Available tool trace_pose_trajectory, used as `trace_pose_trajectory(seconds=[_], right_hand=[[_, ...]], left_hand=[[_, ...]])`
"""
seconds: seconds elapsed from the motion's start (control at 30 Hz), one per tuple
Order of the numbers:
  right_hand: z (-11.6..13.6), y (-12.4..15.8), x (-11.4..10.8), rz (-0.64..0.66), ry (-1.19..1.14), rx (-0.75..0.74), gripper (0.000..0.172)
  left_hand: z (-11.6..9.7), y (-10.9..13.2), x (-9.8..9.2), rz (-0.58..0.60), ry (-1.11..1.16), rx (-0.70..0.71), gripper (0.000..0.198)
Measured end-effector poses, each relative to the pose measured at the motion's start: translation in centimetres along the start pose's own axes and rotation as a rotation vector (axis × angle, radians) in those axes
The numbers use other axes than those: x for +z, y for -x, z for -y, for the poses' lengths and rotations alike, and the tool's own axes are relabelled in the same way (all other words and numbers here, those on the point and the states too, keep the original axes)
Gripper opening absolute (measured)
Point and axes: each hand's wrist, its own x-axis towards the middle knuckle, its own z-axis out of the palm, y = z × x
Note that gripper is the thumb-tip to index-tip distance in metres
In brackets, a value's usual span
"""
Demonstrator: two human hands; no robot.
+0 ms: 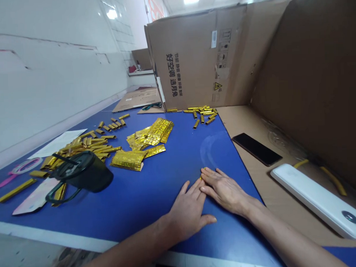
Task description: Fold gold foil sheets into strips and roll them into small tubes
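Observation:
My left hand [189, 211] lies flat on the blue table [157, 200], fingers stretched forward and thumb out to the right. My right hand [223, 190] rests flat beside it, its fingers meeting the left fingertips. Between the fingertips shows a tiny bit of gold foil paper [201, 178], mostly covered by the hands. Beyond them lie flat gold foil sheets [159, 131] in a loose stack. Nearer is a thicker gold foil piece [128, 160]. Rolled gold tubes [205, 111] are heaped by the cardboard, and more gold tubes [90, 143] lie at the left.
A dark lidded mug [94, 173] with a straw stands left. Beside it are a paper [40, 196] and pink-handled tape [25, 166]. At right, a black phone [256, 148] and a white oblong device [317, 200] lie on cardboard. A large cardboard box [199, 62] walls the back.

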Motion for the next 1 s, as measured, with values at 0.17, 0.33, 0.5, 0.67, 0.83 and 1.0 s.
trace_pose_trajectory(seconds=[0.17,0.33,0.5,0.67,0.83,1.0], right_hand=[[-0.1,-0.3,0.3,-0.019,0.07,0.058,0.056],[-0.4,-0.2,0.3,-0.03,0.134,0.057,0.055],[-0.9,0.3,-0.2,-0.037,0.203,0.03,0.054],[-0.2,0.5,-0.1,-0.05,0.25,0.019,0.056],[0.0,0.2,0.2,-0.054,0.265,0.023,0.054],[-0.3,0.2,0.1,-0.018,0.236,0.025,0.055]], left_hand=[[-0.1,0.1,0.0,-0.003,-0.019,0.012,0.073],[0.8,-0.2,-0.3,-0.039,-0.046,0.036,0.064],[4.6,-1.2,-1.5,-0.05,-0.075,0.048,0.037],[7.2,-2.4,-2.4,-0.039,-0.079,0.063,0.036],[4.6,-3.3,-1.6,-0.092,-0.102,-0.077,0.06],[2.1,-3.1,-0.3,0.009,-0.075,0.017,0.083]])
